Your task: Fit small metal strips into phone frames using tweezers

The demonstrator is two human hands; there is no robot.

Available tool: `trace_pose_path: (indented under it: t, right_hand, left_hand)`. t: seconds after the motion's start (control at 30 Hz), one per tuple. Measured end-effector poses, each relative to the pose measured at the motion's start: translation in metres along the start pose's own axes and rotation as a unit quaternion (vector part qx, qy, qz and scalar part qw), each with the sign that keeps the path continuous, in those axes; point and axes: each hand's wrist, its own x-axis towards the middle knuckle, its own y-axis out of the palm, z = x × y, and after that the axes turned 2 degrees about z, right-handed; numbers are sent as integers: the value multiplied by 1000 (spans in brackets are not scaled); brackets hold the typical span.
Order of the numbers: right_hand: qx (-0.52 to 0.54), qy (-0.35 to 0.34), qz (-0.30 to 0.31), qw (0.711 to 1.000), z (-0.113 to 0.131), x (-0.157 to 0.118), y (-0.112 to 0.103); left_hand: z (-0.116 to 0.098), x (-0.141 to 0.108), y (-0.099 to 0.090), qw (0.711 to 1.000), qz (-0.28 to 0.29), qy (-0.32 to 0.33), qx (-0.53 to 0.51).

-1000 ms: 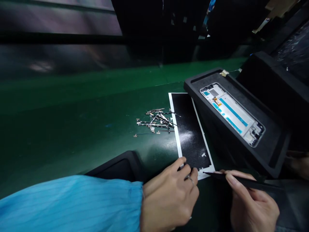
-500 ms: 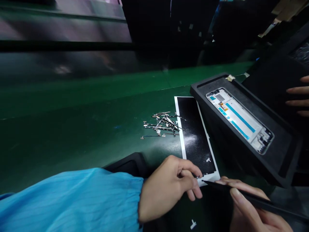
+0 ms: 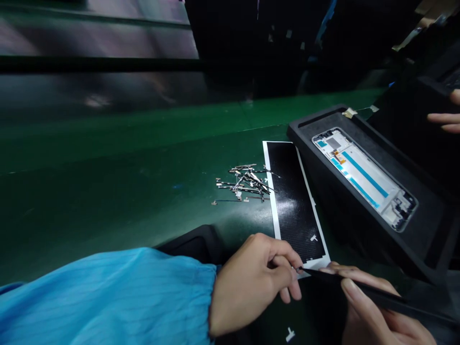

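My left hand (image 3: 253,282), in a blue sleeve, is closed in a pinch at the lower edge of a black sheet with a white border (image 3: 296,203). Between its thumb and index finger is a tiny piece, mostly hidden, that looks like the end of a flex cable. Black tweezers (image 3: 359,287) rest in my right hand (image 3: 381,306), held like a pen. Their tip reaches the left fingertips, at the piece. A small white T-shaped sticker (image 3: 314,237) lies on the black sheet near the hands. Another white sticker (image 3: 290,334) is below them.
Thin flex cables (image 3: 247,183) lie in a loose pile on the green tabletop (image 3: 143,182), some overlapping the sheet. To the right, a black foam tray (image 3: 362,120) holds a phone frame (image 3: 366,179) with blue strips. Another person's fingers (image 3: 445,120) show at the right edge.
The tweezers' tip has come up against the left fingertips, and less of the small piece shows. The view has shifted slightly. The other person's hand has moved partly out of view.
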Motion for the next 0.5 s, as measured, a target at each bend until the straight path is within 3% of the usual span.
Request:
trace_pose_path:
  t: [0.37, 0.5]
  right_hand:
    - [-8, -35, -28, 999, 2, -2, 7]
    - [-1, -45, 5, 999, 4, 1, 4]
  left_hand:
    - [-1, 1, 0, 1000, -5, -27, 9]
    - [-1, 0, 0, 1000, -3, -26, 5]
